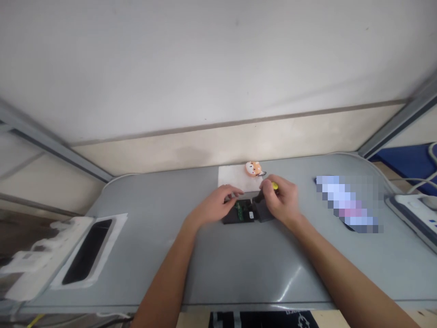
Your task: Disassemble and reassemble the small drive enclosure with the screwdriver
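A small opened black electronic device (247, 217) lies on the grey table, with green circuit board showing in its left half. Beside it on the right is a dark flat panel (263, 214); whether the two parts are joined I cannot tell. My left hand (216, 203) holds the device at its upper left edge, thumb over the board side and fingers beyond. Closed in my right hand (282, 198) is a screwdriver with a yellow handle end (275, 186), its dark lower part slanting down to the device. The tip is too small to make out.
Behind the device is a white sheet (229, 176) with an orange-and-white animal-face trinket (253, 169) on it. A phone (88, 250) lies at left near a white power strip (44, 262). A pixelated object (346, 205) and a white-and-grey device (414, 218) are at right.
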A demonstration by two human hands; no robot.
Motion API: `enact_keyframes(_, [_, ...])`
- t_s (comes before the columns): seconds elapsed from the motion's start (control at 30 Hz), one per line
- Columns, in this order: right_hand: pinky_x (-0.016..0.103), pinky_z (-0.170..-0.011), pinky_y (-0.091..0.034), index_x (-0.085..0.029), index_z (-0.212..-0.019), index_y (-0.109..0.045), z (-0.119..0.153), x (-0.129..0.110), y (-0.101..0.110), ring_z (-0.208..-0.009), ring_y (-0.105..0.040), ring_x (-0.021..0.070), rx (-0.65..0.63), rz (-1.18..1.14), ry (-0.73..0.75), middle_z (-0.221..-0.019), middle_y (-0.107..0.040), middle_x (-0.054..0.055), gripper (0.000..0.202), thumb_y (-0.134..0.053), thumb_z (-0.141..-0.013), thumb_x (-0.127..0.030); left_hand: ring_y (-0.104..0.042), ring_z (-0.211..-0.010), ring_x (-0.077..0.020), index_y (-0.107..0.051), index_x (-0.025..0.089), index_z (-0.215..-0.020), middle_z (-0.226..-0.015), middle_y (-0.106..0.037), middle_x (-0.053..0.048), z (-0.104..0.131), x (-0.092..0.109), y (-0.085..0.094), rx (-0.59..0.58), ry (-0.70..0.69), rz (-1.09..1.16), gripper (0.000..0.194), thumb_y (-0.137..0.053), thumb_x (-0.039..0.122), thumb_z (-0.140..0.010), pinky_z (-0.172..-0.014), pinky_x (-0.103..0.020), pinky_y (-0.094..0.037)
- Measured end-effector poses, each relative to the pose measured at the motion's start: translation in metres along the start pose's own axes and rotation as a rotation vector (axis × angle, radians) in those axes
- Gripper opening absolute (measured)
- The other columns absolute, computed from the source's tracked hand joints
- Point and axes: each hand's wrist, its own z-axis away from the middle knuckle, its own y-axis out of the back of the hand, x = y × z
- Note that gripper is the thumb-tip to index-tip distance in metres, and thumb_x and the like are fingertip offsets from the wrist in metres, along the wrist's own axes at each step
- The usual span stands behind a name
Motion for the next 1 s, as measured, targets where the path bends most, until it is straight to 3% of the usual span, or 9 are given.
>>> enact_keyframes(0.2, [0.028,-0.058,-0.038,-0.021,-0.070,-0.056,-0.002,-0.003,0.002,-0.057,-0.048,0.0137,-0.059,-0.028,0.005,-0.061,-0.056,0.000,0.030,-0.051,-0.099,-0.031,-0.063,-0.089,-0.0165,-0.070,0.025,-0.116,-0.104,-0.070,-0.003,-0.002,-0.003,0.005,0.035,0.049,-0.022,0.026,-0.053,0.027,-0.096,-0.081,-0.030,-0.052])
enact_keyframes(0.33, [0.026,-0.056,-0.042,-0.022,-0.090,-0.065,-0.002,-0.006,0.001,-0.060,-0.056,0.0138,-0.073,-0.103,-0.048,-0.075,-0.066,0.002,0.014,-0.055,-0.096,-0.030,-0.060,-0.077,-0.0154,-0.071,0.024,-0.109,-0.089,-0.067,-0.001,-0.002,-0.002,0.001,-0.003,0.081,-0.043,0.023,-0.055,0.026,-0.092,-0.072,-0.029,-0.049])
enact_keyframes(0.43, [0.027,-0.057,-0.043,-0.023,-0.100,-0.064,-0.001,-0.008,0.000,-0.060,-0.055,0.0137,-0.072,-0.112,-0.072,-0.075,-0.065,0.000,0.010,-0.059,-0.095,-0.030,-0.061,-0.077,-0.0162,-0.072,0.024,-0.106,-0.088,-0.068,0.000,-0.002,0.000,-0.001,-0.022,0.075,-0.062,0.024,-0.056,0.023,-0.090,-0.072,-0.030,-0.049])
enact_keyframes(0.53, [0.029,-0.063,-0.044,-0.023,-0.098,-0.060,-0.001,-0.009,0.001,-0.064,-0.054,0.0144,-0.122,-0.140,-0.065,-0.081,-0.064,0.002,0.008,-0.058,-0.096,-0.031,-0.063,-0.079,-0.0177,-0.073,0.025,-0.105,-0.090,-0.069,-0.001,-0.003,0.003,-0.002,-0.043,0.077,-0.073,0.025,-0.056,0.022,-0.088,-0.072,-0.031,-0.050])
enact_keyframes(0.77, [0.034,-0.076,-0.047,-0.024,-0.097,-0.060,-0.007,-0.014,-0.001,-0.084,-0.059,0.0182,-0.269,-0.572,-0.208,-0.097,-0.061,0.005,0.024,-0.045,-0.104,-0.042,-0.063,-0.082,-0.0189,-0.073,0.026,-0.103,-0.091,-0.069,-0.001,-0.002,0.005,-0.006,0.000,0.017,-0.180,0.023,-0.054,0.022,-0.091,-0.074,-0.032,-0.050])
enact_keyframes(1.0, [0.035,-0.075,-0.045,-0.024,-0.095,-0.055,-0.008,-0.017,-0.009,-0.077,-0.053,0.0203,-0.363,-1.039,-0.392,-0.080,-0.054,0.003,0.024,-0.046,-0.102,-0.046,-0.061,-0.081,-0.0197,-0.070,0.022,-0.092,-0.083,-0.066,-0.003,-0.007,-0.001,-0.016,0.087,-0.106,-0.395,0.018,-0.052,0.022,-0.095,-0.077,-0.032,-0.048])
